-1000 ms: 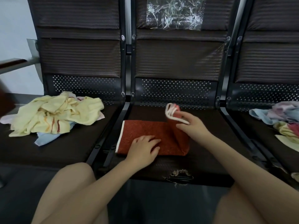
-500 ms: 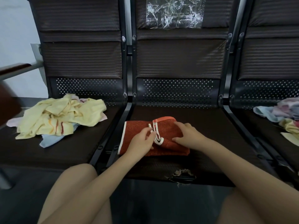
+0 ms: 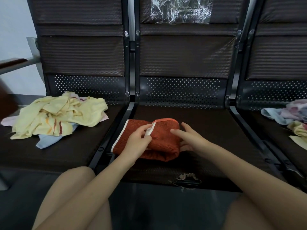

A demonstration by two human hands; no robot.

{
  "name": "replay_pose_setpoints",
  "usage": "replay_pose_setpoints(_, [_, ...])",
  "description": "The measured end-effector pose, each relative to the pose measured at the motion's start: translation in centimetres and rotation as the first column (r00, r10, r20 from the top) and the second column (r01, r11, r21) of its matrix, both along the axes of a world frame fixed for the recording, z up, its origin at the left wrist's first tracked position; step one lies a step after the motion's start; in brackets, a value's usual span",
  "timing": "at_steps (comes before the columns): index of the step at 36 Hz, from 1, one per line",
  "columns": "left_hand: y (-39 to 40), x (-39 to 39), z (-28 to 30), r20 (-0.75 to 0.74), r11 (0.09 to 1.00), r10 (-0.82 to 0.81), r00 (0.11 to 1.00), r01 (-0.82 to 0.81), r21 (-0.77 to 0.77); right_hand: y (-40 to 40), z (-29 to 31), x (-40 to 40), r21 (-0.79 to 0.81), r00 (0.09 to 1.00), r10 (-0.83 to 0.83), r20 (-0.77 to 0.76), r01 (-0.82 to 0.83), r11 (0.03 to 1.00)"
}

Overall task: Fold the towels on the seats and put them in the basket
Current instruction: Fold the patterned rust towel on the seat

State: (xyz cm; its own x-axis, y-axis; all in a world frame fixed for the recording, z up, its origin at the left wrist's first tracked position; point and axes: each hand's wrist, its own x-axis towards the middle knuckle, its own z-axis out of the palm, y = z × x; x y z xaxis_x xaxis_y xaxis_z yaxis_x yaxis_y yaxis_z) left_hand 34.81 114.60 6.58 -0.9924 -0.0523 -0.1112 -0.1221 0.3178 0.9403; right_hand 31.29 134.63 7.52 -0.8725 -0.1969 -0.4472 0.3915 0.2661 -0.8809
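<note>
Folded further now, the rust towel [image 3: 163,140] lies on the middle seat [image 3: 216,130] (white edge pinched by left hand [image 3: 138,143]); right hand [image 3: 191,140] open beside it.

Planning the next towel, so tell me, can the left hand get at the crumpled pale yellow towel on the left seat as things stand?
Probably yes, once it lets go. The left hand is pinching the white edge of the rust-red towel, and nothing lies between it and the crumpled pale yellow towel but the black seat frame.

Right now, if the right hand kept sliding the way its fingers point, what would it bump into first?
The right hand points leftward, fingertips already at the red towel's folded end, so probably the towel first; beyond it, the left hand.
</note>
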Motion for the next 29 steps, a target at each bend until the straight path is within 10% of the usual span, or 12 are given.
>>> replay_pose_setpoints(7, [-1.2,-0.2,-1.1,0.025,0.818,-0.161,0.987,0.148,-0.556,-1.2,-1.6,0.7,0.009,0.995,0.058,-0.083,-0.058,0.998])
replay_pose_setpoints(29, [2.5,2.8,-0.2,-0.067,0.876,-0.341,0.938,0.291,-0.384,2.5,5.4,1.7,0.029,0.959,-0.083,-0.27,0.095,0.995])
